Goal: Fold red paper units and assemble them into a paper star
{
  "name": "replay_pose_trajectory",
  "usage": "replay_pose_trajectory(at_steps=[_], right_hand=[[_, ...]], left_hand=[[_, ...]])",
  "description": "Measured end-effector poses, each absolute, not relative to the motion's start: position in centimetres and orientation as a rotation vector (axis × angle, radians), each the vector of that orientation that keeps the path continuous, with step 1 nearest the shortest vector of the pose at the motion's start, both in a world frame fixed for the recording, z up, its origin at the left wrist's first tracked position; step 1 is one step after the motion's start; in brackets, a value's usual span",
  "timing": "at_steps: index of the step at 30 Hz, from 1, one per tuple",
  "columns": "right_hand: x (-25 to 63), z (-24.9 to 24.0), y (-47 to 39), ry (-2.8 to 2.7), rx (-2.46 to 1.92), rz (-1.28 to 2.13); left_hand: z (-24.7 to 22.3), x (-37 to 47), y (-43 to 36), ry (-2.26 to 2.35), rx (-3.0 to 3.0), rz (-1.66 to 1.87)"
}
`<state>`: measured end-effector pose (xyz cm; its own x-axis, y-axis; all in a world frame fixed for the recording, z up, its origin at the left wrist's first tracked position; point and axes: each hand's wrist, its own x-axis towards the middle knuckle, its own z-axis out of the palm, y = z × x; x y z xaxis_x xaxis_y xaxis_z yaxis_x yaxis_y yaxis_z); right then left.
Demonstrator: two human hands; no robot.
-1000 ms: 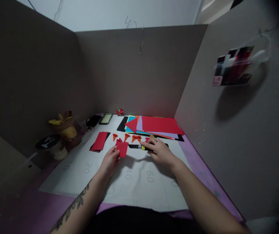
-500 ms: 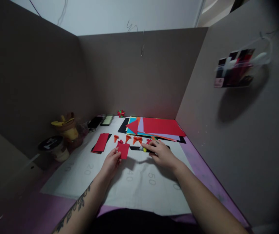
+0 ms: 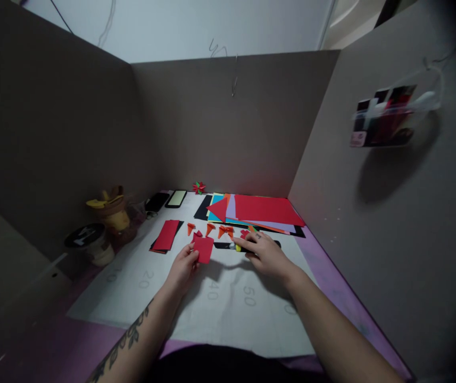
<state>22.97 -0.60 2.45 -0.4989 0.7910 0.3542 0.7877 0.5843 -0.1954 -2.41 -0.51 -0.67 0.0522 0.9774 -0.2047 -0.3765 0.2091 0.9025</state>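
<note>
Fingers of the left hand (image 3: 184,265) pinching 1 red paper piece (image 3: 204,251) above the white mat (image 3: 228,324), right hand (image 3: 267,254) over 1 black-and-yellow cutter (image 3: 238,248), its finger grip unclear, folded orange pieces (image 3: 210,229) just beyond.

White mat (image 3: 228,330) clear up front — cutter (image 3: 223,246) blocks the middle.

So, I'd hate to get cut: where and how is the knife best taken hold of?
Probably by the black handle, from the right, where the right hand is. The knife points left, its dark blade toward the red paper, so stay behind the yellow part.
</note>
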Motion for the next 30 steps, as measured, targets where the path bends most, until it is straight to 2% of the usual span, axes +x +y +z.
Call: replay_pose_trajectory(at_steps=[8, 30], right_hand=[[22.3, 2.5, -0.9, -2.449, -1.277, -0.032], [20.2, 1.6, -1.4, -2.280, -1.193, -0.166]], left_hand=[[0.2, -1.7, -1.5, 1.079, 1.161, 1.322], [-0.6, -1.0, -1.3, 1.044, 1.025, 1.212]])
